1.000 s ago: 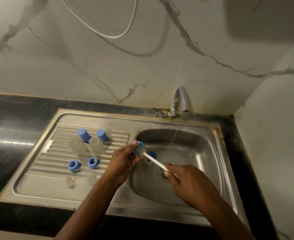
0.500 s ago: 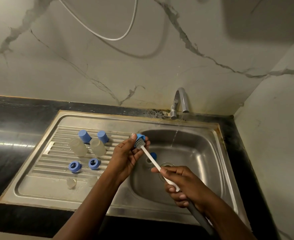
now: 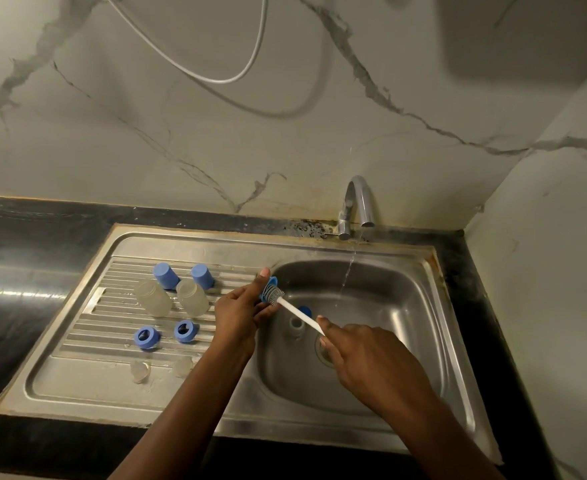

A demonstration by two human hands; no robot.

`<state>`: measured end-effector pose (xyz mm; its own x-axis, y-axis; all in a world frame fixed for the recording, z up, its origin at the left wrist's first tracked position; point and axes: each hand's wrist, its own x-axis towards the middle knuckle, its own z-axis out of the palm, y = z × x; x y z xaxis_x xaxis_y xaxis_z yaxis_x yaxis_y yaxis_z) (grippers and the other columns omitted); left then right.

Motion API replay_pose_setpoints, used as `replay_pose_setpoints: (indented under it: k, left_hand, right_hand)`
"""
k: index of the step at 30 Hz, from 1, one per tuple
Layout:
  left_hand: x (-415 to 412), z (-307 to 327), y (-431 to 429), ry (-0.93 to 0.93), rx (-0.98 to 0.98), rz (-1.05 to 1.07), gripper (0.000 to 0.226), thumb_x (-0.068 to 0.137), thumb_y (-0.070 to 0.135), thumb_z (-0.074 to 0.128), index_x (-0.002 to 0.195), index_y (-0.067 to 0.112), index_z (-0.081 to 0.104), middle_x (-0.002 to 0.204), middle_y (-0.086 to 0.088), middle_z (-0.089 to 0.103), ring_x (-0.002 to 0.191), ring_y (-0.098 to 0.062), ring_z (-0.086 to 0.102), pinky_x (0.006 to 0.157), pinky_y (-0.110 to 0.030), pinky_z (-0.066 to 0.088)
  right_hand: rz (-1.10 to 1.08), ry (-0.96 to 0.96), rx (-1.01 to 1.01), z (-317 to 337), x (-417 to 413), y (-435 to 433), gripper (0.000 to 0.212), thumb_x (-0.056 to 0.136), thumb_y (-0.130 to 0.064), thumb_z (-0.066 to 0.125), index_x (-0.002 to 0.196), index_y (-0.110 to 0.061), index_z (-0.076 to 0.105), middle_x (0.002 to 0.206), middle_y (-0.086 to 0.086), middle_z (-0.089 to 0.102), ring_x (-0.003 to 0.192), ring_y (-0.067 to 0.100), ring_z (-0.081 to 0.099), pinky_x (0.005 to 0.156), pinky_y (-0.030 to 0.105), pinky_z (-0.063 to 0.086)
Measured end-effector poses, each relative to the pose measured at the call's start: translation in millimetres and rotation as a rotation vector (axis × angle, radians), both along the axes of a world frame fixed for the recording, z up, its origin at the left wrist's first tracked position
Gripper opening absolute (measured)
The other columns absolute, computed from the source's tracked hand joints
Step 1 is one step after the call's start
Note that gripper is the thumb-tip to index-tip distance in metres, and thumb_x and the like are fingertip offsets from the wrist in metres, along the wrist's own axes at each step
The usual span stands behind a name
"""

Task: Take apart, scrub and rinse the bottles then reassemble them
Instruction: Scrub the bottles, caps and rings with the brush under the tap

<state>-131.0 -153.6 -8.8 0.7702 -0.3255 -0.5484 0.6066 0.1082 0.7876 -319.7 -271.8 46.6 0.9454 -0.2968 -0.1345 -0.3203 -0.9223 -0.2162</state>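
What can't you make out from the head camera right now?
Head view:
- Blue part in left hand: the hand and brush head cover it; cap or ring unclear.
- Brush handle end: inside right hand.
- Blue piece in basin: behind the handle.
- Drain: mostly under right hand.

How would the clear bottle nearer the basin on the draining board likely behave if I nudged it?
The clear bottle looks like thin, empty plastic, so probably light and easily shoved. It sits on the ribbed draining board, so it may wobble or tip rather than slide. It could be wet and slippery, since the tap is running.
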Motion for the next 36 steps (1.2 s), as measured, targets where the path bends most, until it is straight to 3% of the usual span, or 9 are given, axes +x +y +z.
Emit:
replay_pose_setpoints:
  k: [6,11,15,19,23,26,29,34,36]
  left_hand:
    - [2.7,2.1,2.0,-0.047,-0.056,-0.011,0.040,0.087,0.040,0.079,0.105,0.005,0.076,0.105,-0.020,0.079,0.109,-0.038,0.075,0.091,-0.042,0.061]
    - [4.7,10.5,1.3,-0.016,-0.101,-0.044,0.048,0.082,0.039,0.079,0.112,0.002,0.075,0.111,-0.021,0.078,0.107,-0.034,0.077,0.084,-0.037,0.065]
    - [9.0,15.3,-2.5,-0.002,-0.091,-0.050,0.049,0.081,0.038,0.080,0.113,0.002,0.075,0.108,-0.019,0.080,0.105,-0.035,0.077,0.083,-0.036,0.065]
    - [10.0,9.1,0.3,-0.003,-0.048,-0.052,0.049,0.080,0.038,0.082,0.111,0.001,0.075,0.109,-0.022,0.078,0.104,-0.038,0.077,0.082,-0.038,0.065]
    - [11.3,8.4,3.0,-0.033,-0.046,-0.055,0.049,0.080,0.040,0.080,0.109,0.001,0.072,0.109,-0.024,0.078,0.100,-0.037,0.076,0.089,-0.041,0.063]
    - [12.0,12.8,4.3,-0.003,-0.109,-0.043,0.038,0.090,0.032,0.076,0.110,0.000,0.070,0.108,-0.022,0.079,0.097,-0.034,0.078,0.083,-0.037,0.066]
    - [12.9,15.6,5.0,0.013,-0.108,-0.026,0.036,0.090,0.033,0.076,0.108,0.002,0.071,0.105,-0.021,0.079,0.096,-0.033,0.078,0.081,-0.036,0.065]
    - [14.4,18.9,1.6,0.008,-0.102,-0.021,0.052,0.079,0.038,0.080,0.115,0.000,0.073,0.108,-0.020,0.079,0.101,-0.036,0.078,0.082,-0.038,0.065]
    - [14.0,16.3,2.0,0.008,-0.089,-0.030,0.052,0.080,0.038,0.080,0.115,0.000,0.074,0.107,-0.020,0.079,0.100,-0.036,0.078,0.082,-0.039,0.065]
  right_hand:
    - [-0.217,-0.204,0.585,-12.9,-10.5,-0.2,0.027,0.103,-0.048,0.054,0.121,-0.041,0.072,0.077,-0.002,0.067,0.071,0.014,0.066,0.073,0.042,0.057]
    - [-0.305,-0.265,0.868,-7.6,-10.8,-9.6,0.024,0.104,-0.033,0.062,0.121,-0.048,0.073,0.072,0.007,0.071,0.052,0.003,0.058,0.054,0.022,0.046]
    - [-0.321,-0.258,0.798,-8.3,-6.1,-13.9,0.029,0.105,-0.034,0.060,0.127,-0.054,0.063,0.072,0.000,0.072,0.057,0.005,0.063,0.058,0.022,0.051]
    - [-0.307,-0.173,0.659,-14.7,-4.7,-14.1,0.029,0.105,-0.041,0.057,0.131,-0.047,0.068,0.093,-0.008,0.078,0.084,0.011,0.074,0.079,0.034,0.062]
    - [-0.204,-0.133,0.641,-16.2,-2.9,-2.4,0.024,0.104,-0.043,0.052,0.114,-0.038,0.073,0.075,0.000,0.068,0.069,0.014,0.066,0.067,0.035,0.054]
    - [-0.173,-0.159,0.689,-13.3,-2.2,0.8,0.026,0.105,-0.041,0.054,0.121,-0.036,0.074,0.076,0.005,0.063,0.064,0.012,0.058,0.062,0.028,0.046]
    - [-0.189,-0.194,0.719,-13.7,-0.6,-5.6,0.027,0.105,-0.044,0.054,0.125,-0.039,0.072,0.071,0.000,0.062,0.063,0.006,0.057,0.066,0.038,0.050]
    - [-0.287,-0.261,0.695,-16.8,1.6,-11.9,0.034,0.105,-0.040,0.059,0.137,-0.048,0.065,0.107,-0.021,0.077,0.094,0.002,0.072,0.084,0.027,0.060]
    - [-0.296,-0.226,0.677,-18.5,0.8,-11.4,0.034,0.105,-0.041,0.057,0.138,-0.050,0.063,0.109,-0.017,0.078,0.095,0.003,0.073,0.085,0.028,0.060]
